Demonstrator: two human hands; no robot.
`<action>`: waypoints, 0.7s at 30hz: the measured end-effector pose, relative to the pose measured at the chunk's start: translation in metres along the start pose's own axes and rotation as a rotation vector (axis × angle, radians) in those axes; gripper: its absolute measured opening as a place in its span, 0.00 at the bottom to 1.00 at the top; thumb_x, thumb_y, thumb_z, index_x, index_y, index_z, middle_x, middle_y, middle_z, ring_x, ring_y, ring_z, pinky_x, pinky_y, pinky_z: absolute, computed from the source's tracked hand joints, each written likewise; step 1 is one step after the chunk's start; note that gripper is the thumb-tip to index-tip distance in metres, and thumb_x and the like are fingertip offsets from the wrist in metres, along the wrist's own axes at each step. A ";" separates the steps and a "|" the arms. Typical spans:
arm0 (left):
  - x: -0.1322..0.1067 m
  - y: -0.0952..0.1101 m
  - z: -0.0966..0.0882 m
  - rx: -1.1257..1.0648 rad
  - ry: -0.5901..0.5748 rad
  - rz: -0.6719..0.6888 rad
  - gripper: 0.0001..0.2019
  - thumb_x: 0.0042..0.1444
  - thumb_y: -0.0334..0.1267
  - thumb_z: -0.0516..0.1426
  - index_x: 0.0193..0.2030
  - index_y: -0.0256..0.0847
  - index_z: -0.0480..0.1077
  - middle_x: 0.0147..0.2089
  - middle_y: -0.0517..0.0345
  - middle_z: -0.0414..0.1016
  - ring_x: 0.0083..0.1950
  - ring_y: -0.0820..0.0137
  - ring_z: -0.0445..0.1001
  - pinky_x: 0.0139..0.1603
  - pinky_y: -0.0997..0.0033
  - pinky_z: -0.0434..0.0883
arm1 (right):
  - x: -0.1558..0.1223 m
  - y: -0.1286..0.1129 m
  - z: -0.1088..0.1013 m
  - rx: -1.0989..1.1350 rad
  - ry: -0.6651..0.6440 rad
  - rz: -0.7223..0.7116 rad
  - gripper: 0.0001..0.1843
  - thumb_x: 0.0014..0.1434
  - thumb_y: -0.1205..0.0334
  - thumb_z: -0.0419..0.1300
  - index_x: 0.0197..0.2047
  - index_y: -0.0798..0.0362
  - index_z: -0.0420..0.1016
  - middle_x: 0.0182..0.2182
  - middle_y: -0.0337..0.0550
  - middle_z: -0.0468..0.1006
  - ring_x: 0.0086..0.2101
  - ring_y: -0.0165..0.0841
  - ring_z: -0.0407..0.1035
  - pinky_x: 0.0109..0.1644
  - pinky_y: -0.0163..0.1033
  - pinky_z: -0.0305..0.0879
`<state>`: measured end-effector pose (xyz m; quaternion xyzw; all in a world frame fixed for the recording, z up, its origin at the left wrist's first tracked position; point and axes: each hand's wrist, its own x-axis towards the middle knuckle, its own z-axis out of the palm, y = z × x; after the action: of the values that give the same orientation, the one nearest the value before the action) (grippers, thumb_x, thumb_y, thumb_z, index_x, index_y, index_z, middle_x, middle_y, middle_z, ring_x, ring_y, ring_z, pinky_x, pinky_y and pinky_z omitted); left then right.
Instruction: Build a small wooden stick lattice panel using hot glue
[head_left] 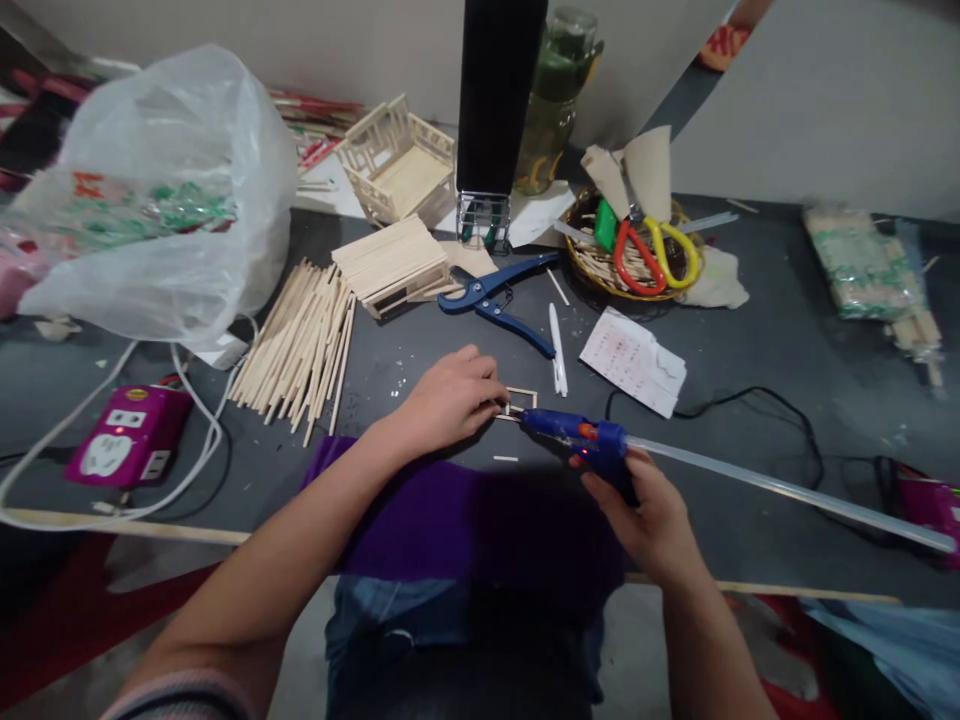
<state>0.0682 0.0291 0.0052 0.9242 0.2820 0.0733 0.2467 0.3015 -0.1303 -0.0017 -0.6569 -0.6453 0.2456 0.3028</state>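
My right hand [649, 505] is wrapped round a blue glue gun [577, 435], with a long clear glue stick [787, 492] running out of its back to the right. The nozzle points left and meets a small wooden stick frame [525, 393] on the dark table. My left hand [461, 395] is closed at the left end of this frame, fingertips pinching it close to the nozzle; part of the frame is hidden under the fingers. A short loose stick piece [505, 458] lies just in front of the frame.
Behind my hands lie a blue cutter [487, 300], a white pen [557, 350] and a paper note [634, 360]. Wooden sticks [300, 350] are piled left, near a stick-built model [394, 262]. Scissors sit in a basket [577, 275]. A purple power box [127, 435] and cables lie left.
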 end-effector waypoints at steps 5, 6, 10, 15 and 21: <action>0.001 0.001 0.000 0.018 -0.027 -0.004 0.10 0.64 0.36 0.55 0.44 0.39 0.77 0.41 0.51 0.73 0.44 0.64 0.65 0.42 0.65 0.62 | 0.001 0.000 0.001 0.031 -0.030 -0.004 0.11 0.64 0.59 0.59 0.49 0.47 0.76 0.40 0.41 0.82 0.38 0.34 0.77 0.42 0.34 0.73; 0.001 0.001 0.001 0.021 -0.029 -0.005 0.10 0.64 0.36 0.55 0.44 0.40 0.77 0.41 0.51 0.73 0.44 0.64 0.65 0.42 0.65 0.62 | 0.001 -0.001 0.001 0.033 -0.034 -0.007 0.11 0.64 0.60 0.59 0.49 0.47 0.75 0.40 0.41 0.82 0.38 0.33 0.77 0.42 0.33 0.73; 0.001 0.000 0.001 0.029 -0.036 -0.002 0.10 0.64 0.36 0.54 0.44 0.40 0.77 0.41 0.51 0.73 0.44 0.63 0.65 0.42 0.65 0.62 | 0.002 -0.002 0.000 0.035 -0.040 -0.011 0.10 0.64 0.60 0.59 0.48 0.48 0.75 0.38 0.40 0.82 0.36 0.33 0.77 0.41 0.33 0.73; 0.002 0.000 0.002 0.024 -0.039 -0.001 0.10 0.64 0.35 0.54 0.44 0.40 0.77 0.41 0.51 0.73 0.44 0.64 0.65 0.42 0.65 0.62 | 0.003 -0.002 0.000 0.035 -0.028 -0.007 0.09 0.64 0.59 0.59 0.46 0.49 0.75 0.36 0.41 0.82 0.34 0.32 0.77 0.39 0.33 0.73; 0.002 -0.001 0.002 0.019 -0.037 0.003 0.10 0.64 0.36 0.54 0.43 0.40 0.77 0.40 0.52 0.73 0.44 0.64 0.65 0.42 0.65 0.61 | 0.002 0.000 0.000 0.031 -0.027 -0.001 0.08 0.64 0.59 0.59 0.46 0.48 0.75 0.37 0.41 0.82 0.35 0.33 0.77 0.39 0.33 0.73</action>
<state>0.0701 0.0295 0.0029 0.9282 0.2767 0.0539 0.2429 0.3009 -0.1286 -0.0016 -0.6485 -0.6458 0.2640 0.3045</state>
